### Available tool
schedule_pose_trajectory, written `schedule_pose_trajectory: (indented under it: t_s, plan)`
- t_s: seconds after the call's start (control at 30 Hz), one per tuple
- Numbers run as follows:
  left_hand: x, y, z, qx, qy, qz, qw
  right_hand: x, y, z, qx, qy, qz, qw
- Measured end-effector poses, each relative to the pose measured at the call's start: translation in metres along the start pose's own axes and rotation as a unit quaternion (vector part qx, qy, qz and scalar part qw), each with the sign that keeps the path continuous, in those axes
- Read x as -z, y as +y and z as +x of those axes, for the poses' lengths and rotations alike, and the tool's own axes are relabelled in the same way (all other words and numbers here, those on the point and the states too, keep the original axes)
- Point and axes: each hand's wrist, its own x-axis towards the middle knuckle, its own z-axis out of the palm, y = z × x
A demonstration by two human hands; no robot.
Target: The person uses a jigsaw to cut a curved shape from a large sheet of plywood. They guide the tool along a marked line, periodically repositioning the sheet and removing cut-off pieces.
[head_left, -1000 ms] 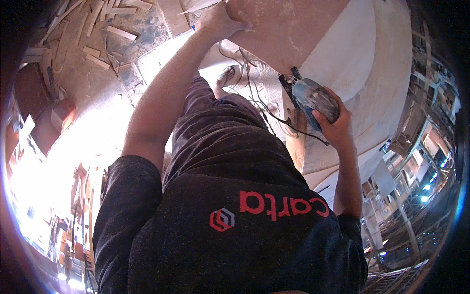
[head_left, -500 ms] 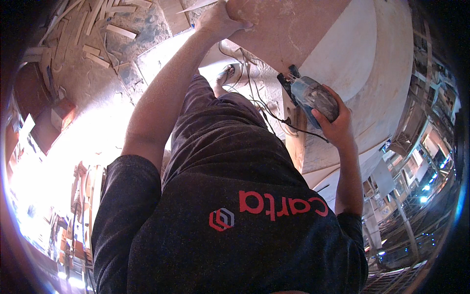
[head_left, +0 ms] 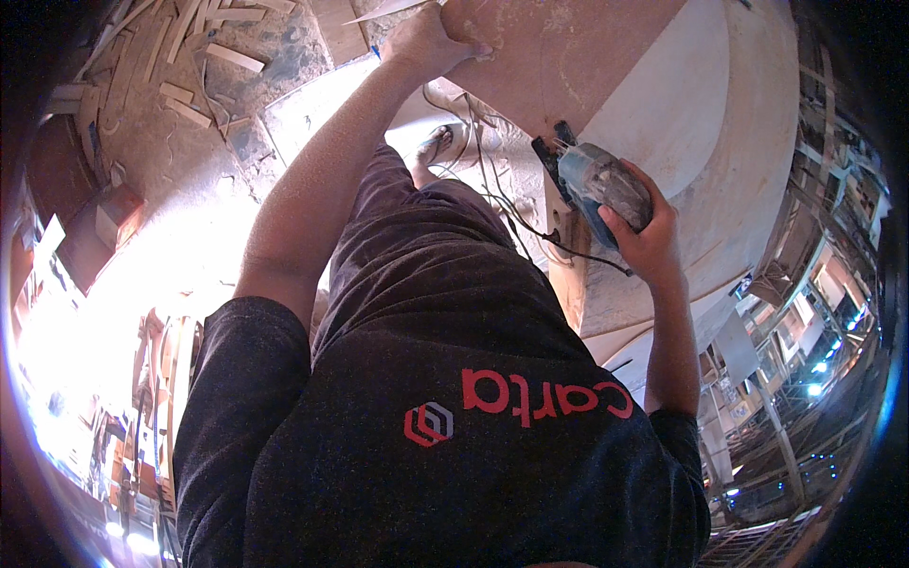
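Note:
My right hand [head_left: 651, 237] is wrapped round the dusty body of a jigsaw [head_left: 604, 182]. The jigsaw's dark base sits at the near corner of a brown sheet of board [head_left: 559, 62]; its blade cannot be made out. A dark cord [head_left: 516, 205] trails near the tool and loops down toward the floor. At the far left edge of the brown sheet, my left hand [head_left: 423, 43] grips the board, with its thumb lying on top and its fingers mostly hidden.
A pale curved panel [head_left: 677, 104] lies beside the brown sheet, over a larger light wooden surface [head_left: 757, 133]. Offcut strips of wood [head_left: 185, 104] litter the dusty floor at the far left. My bare foot [head_left: 434, 144] stands near the cords.
The jigsaw and my right hand have shifted very slightly to the left and away from me. My left hand keeps its hold on the board's edge.

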Motion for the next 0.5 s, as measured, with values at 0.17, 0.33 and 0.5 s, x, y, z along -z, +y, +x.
schedule_pose_trajectory:
  t_s: [0.17, 0.33, 0.5]
  plan:
    - [-0.01, -0.011, 0.003, -0.016, -0.02, -0.145, 0.989, 0.001, 0.001, 0.004, 0.015, -0.005, -0.004, 1.0]
    - [-0.021, -0.022, 0.009, -0.008, -0.012, -0.165, 0.986, 0.0, -0.003, 0.007, 0.007, -0.007, -0.011, 1.0]
    - [-0.017, -0.015, 0.007, -0.006, 0.008, -0.11, 0.994, 0.0, -0.007, 0.009, 0.013, -0.006, -0.009, 1.0]
